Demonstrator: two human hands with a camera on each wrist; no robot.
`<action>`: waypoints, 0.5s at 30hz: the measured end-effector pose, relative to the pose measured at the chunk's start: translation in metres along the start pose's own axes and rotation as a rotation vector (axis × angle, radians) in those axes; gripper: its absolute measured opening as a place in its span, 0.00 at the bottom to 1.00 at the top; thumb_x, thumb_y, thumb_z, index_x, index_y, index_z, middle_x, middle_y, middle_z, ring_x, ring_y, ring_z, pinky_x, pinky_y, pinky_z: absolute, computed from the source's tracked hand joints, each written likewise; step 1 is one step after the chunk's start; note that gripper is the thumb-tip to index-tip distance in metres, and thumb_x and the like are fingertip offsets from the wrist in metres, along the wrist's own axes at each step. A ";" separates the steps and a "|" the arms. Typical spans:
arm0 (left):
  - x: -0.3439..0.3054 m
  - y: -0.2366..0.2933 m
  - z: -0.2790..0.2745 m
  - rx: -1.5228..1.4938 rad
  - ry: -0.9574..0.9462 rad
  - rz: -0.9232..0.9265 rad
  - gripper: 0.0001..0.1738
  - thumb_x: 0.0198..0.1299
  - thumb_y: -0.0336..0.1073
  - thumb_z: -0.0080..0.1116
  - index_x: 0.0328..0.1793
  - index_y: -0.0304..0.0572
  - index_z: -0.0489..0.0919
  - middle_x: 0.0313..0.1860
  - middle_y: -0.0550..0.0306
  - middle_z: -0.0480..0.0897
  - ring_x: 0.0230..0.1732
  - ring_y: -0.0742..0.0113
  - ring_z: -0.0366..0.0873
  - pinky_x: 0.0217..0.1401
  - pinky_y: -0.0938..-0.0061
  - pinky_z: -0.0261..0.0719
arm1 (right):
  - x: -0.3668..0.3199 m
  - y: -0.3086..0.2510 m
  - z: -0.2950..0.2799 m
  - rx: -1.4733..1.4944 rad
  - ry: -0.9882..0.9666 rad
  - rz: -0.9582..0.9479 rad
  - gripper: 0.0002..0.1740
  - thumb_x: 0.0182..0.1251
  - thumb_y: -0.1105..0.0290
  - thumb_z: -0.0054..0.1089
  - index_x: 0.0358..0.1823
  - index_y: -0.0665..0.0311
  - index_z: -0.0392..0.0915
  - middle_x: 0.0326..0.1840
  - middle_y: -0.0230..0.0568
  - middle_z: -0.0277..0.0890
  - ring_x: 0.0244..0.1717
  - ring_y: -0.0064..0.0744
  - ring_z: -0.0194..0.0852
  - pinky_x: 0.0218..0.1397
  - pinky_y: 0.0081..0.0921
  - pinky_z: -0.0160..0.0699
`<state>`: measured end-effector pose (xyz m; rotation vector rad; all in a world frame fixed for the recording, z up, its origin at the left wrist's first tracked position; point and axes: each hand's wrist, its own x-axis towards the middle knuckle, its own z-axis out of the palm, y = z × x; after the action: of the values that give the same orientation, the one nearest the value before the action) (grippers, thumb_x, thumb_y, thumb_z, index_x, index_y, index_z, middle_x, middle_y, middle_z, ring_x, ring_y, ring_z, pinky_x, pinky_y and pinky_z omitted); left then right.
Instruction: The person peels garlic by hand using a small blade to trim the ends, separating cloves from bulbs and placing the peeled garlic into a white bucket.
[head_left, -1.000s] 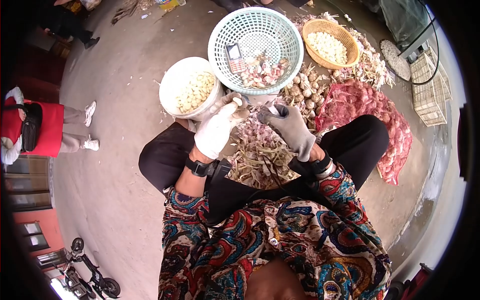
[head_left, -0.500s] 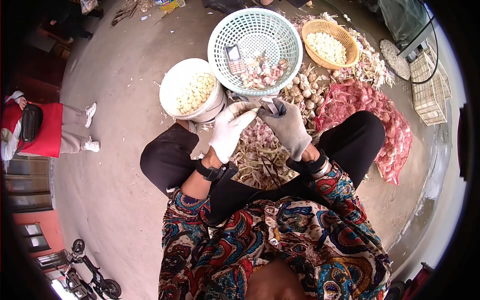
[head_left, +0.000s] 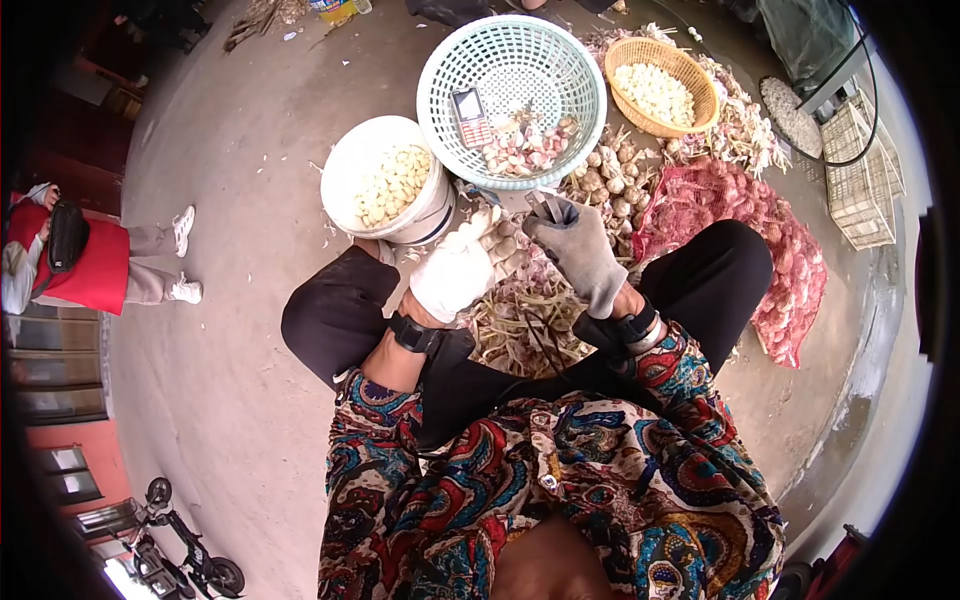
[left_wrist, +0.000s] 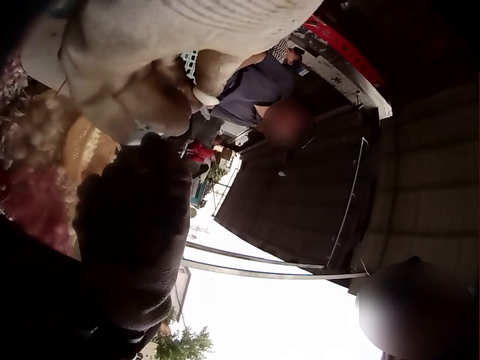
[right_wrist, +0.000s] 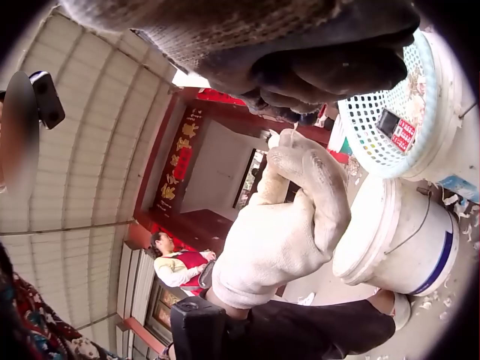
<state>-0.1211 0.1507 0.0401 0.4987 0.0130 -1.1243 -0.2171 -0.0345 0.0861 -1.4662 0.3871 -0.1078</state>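
Observation:
My left hand [head_left: 455, 270], in a white glove, pinches a pale garlic clove [right_wrist: 274, 140] between thumb and fingers. In the left wrist view the clove [left_wrist: 205, 97] shows at the fingertips. Just right of it, my grey-gloved right hand [head_left: 582, 258] grips a short flat metal blade [head_left: 543, 206] that sticks up from the curled fingers. A gap separates the two hands in the head view. Below them lies a heap of garlic skins and stalks [head_left: 530, 335]. Left of the hands stands a white bucket [head_left: 432, 212] with peeled cloves [head_left: 395, 185] inside.
Ahead is a pale blue basket [head_left: 430, 120] with unpeeled cloves [head_left: 530, 150] and a phone [head_left: 470, 110]. A yellow basket [head_left: 617, 90] of peeled cloves is at the back right. Garlic bulbs [head_left: 610, 185] and a red net bag [head_left: 720, 215] lie right. A person [head_left: 75, 250] stands left.
My left hand came in to the right hand at the blade, then drew back left and turned, fingers now apart from the blade. The right hand has barely moved.

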 end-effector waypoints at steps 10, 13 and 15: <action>0.002 0.000 0.012 0.146 0.251 0.060 0.17 0.78 0.49 0.54 0.56 0.44 0.80 0.47 0.61 0.81 0.45 0.64 0.78 0.61 0.58 0.79 | 0.001 0.024 0.011 0.035 0.039 -0.096 0.13 0.70 0.69 0.68 0.49 0.72 0.82 0.32 0.24 0.80 0.31 0.13 0.70 0.36 0.21 0.71; -0.009 -0.007 0.044 0.663 0.282 0.149 0.23 0.78 0.51 0.54 0.59 0.36 0.79 0.49 0.61 0.84 0.45 0.70 0.82 0.55 0.68 0.84 | -0.005 0.014 0.009 -0.341 0.023 -0.127 0.21 0.68 0.71 0.71 0.58 0.70 0.75 0.43 0.39 0.86 0.41 0.23 0.83 0.45 0.27 0.83; -0.003 -0.013 0.022 0.675 0.322 0.197 0.23 0.76 0.51 0.57 0.57 0.35 0.80 0.48 0.60 0.84 0.39 0.72 0.83 0.54 0.69 0.86 | -0.009 0.015 0.015 -0.560 0.073 -0.259 0.17 0.65 0.70 0.72 0.51 0.66 0.77 0.35 0.45 0.83 0.35 0.30 0.85 0.40 0.28 0.83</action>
<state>-0.1389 0.1408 0.0556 1.2532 -0.1368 -0.8270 -0.2235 -0.0162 0.0744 -2.0678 0.2951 -0.2771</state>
